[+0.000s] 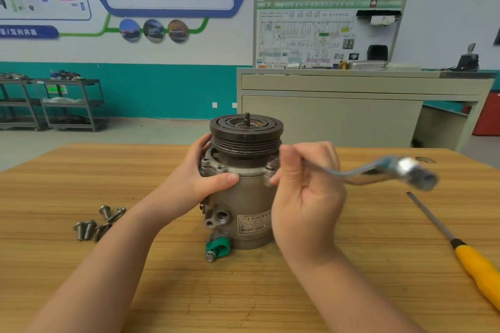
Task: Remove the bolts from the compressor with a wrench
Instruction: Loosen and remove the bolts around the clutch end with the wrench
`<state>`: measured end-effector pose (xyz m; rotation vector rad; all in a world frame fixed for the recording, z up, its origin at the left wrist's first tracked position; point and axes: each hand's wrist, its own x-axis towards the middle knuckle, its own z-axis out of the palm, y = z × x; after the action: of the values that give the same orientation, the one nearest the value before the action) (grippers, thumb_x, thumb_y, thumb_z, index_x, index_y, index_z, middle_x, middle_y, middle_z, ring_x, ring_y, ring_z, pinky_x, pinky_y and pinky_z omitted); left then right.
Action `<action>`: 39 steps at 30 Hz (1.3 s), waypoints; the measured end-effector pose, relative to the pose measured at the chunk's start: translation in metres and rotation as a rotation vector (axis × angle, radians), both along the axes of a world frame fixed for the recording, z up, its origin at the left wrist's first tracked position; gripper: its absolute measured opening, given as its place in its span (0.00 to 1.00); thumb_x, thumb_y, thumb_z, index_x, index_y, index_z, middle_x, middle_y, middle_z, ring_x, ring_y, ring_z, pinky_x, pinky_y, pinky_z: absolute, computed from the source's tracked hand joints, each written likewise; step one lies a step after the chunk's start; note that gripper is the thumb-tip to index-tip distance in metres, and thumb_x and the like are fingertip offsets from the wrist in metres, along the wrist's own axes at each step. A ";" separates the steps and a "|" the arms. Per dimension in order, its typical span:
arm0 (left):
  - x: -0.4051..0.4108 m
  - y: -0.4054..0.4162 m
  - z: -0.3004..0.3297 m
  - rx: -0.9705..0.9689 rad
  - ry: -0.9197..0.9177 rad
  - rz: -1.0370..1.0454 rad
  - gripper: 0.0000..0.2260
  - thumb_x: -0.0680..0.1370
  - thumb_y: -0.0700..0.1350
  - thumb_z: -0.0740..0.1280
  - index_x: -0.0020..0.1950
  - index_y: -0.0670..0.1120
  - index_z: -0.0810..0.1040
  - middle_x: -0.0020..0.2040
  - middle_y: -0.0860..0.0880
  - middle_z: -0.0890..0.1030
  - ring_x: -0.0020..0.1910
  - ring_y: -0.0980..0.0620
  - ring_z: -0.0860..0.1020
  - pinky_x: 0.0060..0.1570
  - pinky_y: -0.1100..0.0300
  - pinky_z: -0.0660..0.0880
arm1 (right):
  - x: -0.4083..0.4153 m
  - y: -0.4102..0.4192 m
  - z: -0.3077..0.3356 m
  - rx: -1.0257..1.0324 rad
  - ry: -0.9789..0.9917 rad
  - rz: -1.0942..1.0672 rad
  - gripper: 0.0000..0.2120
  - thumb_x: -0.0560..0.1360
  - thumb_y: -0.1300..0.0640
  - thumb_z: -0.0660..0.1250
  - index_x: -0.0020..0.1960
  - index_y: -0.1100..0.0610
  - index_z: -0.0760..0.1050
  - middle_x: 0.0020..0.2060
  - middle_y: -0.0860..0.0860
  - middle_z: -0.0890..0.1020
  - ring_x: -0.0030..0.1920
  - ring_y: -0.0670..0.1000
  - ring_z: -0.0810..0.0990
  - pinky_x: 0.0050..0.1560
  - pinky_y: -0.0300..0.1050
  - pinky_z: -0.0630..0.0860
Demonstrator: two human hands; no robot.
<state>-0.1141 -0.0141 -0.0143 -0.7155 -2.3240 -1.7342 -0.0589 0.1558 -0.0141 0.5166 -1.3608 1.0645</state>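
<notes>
A grey metal compressor point(247, 205) stands upright on the wooden table point(135, 278), its dark grooved pulley point(246, 132) on top. My left hand point(208, 173) grips the compressor's upper flange from the left, thumb across the front. My right hand point(305, 192) holds the handle of a metal socket wrench point(378, 170), which sticks out to the right, blurred, with its socket end in the air beside the compressor. Several loose bolts point(98, 223) lie on the table to the left.
A screwdriver with a yellow handle point(460, 249) lies on the table at the right. A green-wrapped fitting with a bolt point(216, 247) sticks out at the compressor's base. Beyond the table stand a beige bench point(351, 105) and grey shelf carts point(54, 103).
</notes>
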 end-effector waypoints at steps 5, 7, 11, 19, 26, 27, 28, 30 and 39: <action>0.004 0.001 0.003 -0.009 -0.006 0.012 0.45 0.58 0.63 0.75 0.71 0.61 0.59 0.60 0.67 0.72 0.53 0.74 0.75 0.43 0.77 0.72 | 0.002 0.002 0.002 0.009 -0.018 0.005 0.24 0.83 0.47 0.52 0.39 0.63 0.72 0.33 0.53 0.73 0.34 0.48 0.73 0.38 0.34 0.70; 0.007 0.002 0.003 -0.013 0.010 0.042 0.46 0.53 0.68 0.76 0.67 0.63 0.62 0.57 0.68 0.75 0.52 0.75 0.74 0.43 0.80 0.71 | 0.005 -0.004 0.004 0.105 -0.012 -0.026 0.25 0.83 0.48 0.52 0.39 0.65 0.73 0.35 0.53 0.72 0.35 0.47 0.71 0.37 0.31 0.67; 0.007 0.003 0.002 -0.064 0.058 0.109 0.49 0.48 0.73 0.73 0.65 0.64 0.60 0.55 0.72 0.73 0.54 0.79 0.71 0.47 0.83 0.66 | 0.006 -0.014 0.006 0.224 0.009 -0.154 0.21 0.82 0.50 0.57 0.40 0.65 0.75 0.35 0.55 0.76 0.34 0.50 0.74 0.34 0.34 0.68; 0.001 0.002 0.001 -0.021 0.006 0.013 0.45 0.59 0.61 0.76 0.72 0.60 0.59 0.61 0.64 0.73 0.54 0.72 0.75 0.44 0.75 0.74 | 0.009 -0.020 -0.005 -0.036 -0.034 0.100 0.07 0.83 0.51 0.53 0.50 0.53 0.66 0.44 0.46 0.77 0.37 0.45 0.75 0.36 0.40 0.72; 0.000 0.001 -0.001 0.008 -0.013 0.027 0.39 0.66 0.56 0.78 0.70 0.62 0.59 0.53 0.75 0.73 0.50 0.77 0.74 0.41 0.77 0.73 | -0.018 0.027 0.025 -0.789 -0.575 0.730 0.07 0.83 0.62 0.54 0.49 0.54 0.66 0.29 0.51 0.80 0.22 0.47 0.73 0.24 0.38 0.69; -0.001 0.000 -0.001 0.006 -0.013 0.025 0.40 0.65 0.56 0.79 0.70 0.62 0.58 0.51 0.76 0.74 0.50 0.77 0.74 0.41 0.77 0.73 | -0.022 0.031 0.028 -0.819 -0.637 0.808 0.06 0.83 0.62 0.56 0.48 0.55 0.67 0.30 0.53 0.80 0.23 0.47 0.74 0.23 0.37 0.69; 0.000 0.000 0.000 0.001 -0.016 0.024 0.41 0.64 0.58 0.79 0.69 0.63 0.58 0.50 0.77 0.74 0.50 0.77 0.74 0.42 0.77 0.73 | -0.024 0.034 0.030 -0.836 -0.667 0.887 0.06 0.83 0.61 0.57 0.47 0.57 0.67 0.30 0.53 0.80 0.24 0.47 0.74 0.23 0.37 0.69; 0.000 -0.001 0.000 -0.016 -0.023 0.027 0.41 0.60 0.61 0.77 0.68 0.65 0.59 0.49 0.79 0.74 0.51 0.77 0.74 0.42 0.77 0.73 | -0.024 0.039 0.033 -0.849 -0.627 0.986 0.07 0.83 0.58 0.56 0.47 0.58 0.67 0.30 0.54 0.81 0.25 0.48 0.76 0.24 0.37 0.72; -0.001 -0.001 -0.001 -0.004 -0.019 0.013 0.39 0.64 0.56 0.78 0.68 0.64 0.58 0.54 0.73 0.73 0.50 0.77 0.74 0.41 0.78 0.72 | 0.002 0.028 0.027 -0.116 -0.149 0.405 0.04 0.78 0.42 0.62 0.45 0.39 0.70 0.34 0.50 0.80 0.28 0.47 0.80 0.28 0.41 0.77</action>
<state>-0.1147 -0.0152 -0.0152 -0.6859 -2.3396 -1.7384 -0.0568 0.1833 0.0128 0.6535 -1.3441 1.5282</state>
